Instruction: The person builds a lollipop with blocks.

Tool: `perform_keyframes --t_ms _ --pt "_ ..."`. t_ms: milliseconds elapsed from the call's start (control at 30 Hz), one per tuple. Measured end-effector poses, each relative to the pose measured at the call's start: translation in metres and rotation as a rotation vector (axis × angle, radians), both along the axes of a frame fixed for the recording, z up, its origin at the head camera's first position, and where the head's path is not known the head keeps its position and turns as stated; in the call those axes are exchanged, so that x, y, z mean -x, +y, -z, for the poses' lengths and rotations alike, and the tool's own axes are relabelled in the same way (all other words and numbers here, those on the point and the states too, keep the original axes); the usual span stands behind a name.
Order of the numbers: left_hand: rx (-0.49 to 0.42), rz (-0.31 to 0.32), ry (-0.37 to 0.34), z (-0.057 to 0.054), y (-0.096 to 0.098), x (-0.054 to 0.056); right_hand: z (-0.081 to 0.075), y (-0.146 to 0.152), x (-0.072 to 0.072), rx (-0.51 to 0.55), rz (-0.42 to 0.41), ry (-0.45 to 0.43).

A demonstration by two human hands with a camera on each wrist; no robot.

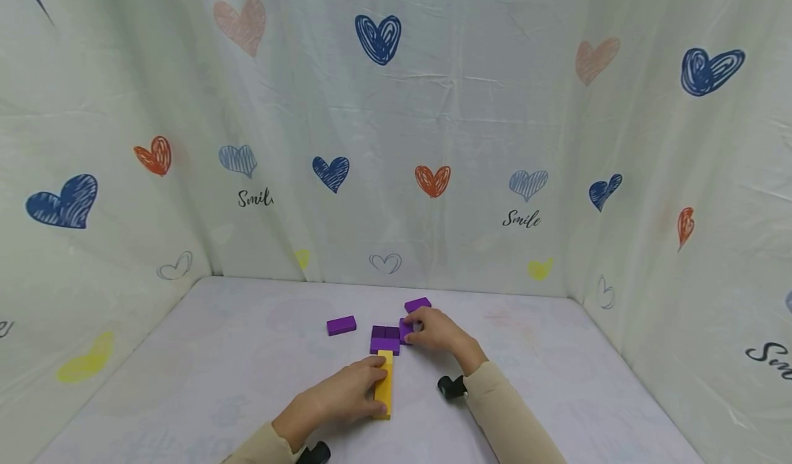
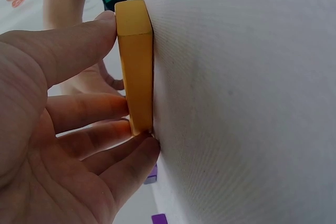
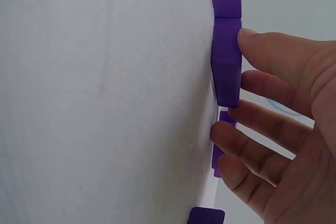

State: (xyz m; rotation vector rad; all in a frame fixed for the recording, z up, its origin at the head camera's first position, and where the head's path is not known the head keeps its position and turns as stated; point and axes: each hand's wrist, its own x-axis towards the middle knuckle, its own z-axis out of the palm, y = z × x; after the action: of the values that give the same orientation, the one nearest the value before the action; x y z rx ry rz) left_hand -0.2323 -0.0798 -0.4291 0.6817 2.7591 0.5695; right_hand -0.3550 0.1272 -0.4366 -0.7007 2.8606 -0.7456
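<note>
In the head view my left hand (image 1: 343,390) holds a long yellow block (image 1: 383,399) lying on the table. The left wrist view shows the thumb at the near end of this yellow block (image 2: 137,72) and the fingers along its side and far end. My right hand (image 1: 441,333) pinches a purple block (image 1: 405,331) at the right side of a small purple group. Seen from the right wrist, the thumb presses one face of that purple block (image 3: 227,61), with fingers near its far end. Purple blocks (image 1: 385,346) sit together just beyond the yellow one.
A loose purple block (image 1: 342,325) lies left of the group. Another purple block (image 1: 417,304) is behind the right fingertips. The white table (image 1: 185,368) is enclosed by a pale curtain (image 1: 396,106) printed with hearts. Both wrists carry black devices (image 1: 452,387).
</note>
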Motion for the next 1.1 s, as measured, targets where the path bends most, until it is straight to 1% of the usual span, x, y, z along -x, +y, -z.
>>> perform_keyframes --t_ms 333,700,900,1000,1100 --pt "-0.001 0.004 -0.008 -0.001 0.000 -0.001 0.000 0.001 -0.001 -0.009 0.001 0.013" --pt "-0.011 -0.001 -0.006 -0.001 0.000 -0.001 0.003 0.002 -0.001 -0.004 0.005 0.006" --pt "-0.022 0.010 0.019 -0.004 -0.002 0.000 0.002 0.003 -0.001 -0.002 0.010 0.001" --pt "-0.042 0.016 0.054 -0.005 -0.007 0.002 0.003 0.002 -0.001 -0.002 0.013 -0.004" --pt "-0.069 0.007 0.088 -0.007 -0.014 0.006 0.003 0.001 0.000 -0.017 0.018 -0.003"
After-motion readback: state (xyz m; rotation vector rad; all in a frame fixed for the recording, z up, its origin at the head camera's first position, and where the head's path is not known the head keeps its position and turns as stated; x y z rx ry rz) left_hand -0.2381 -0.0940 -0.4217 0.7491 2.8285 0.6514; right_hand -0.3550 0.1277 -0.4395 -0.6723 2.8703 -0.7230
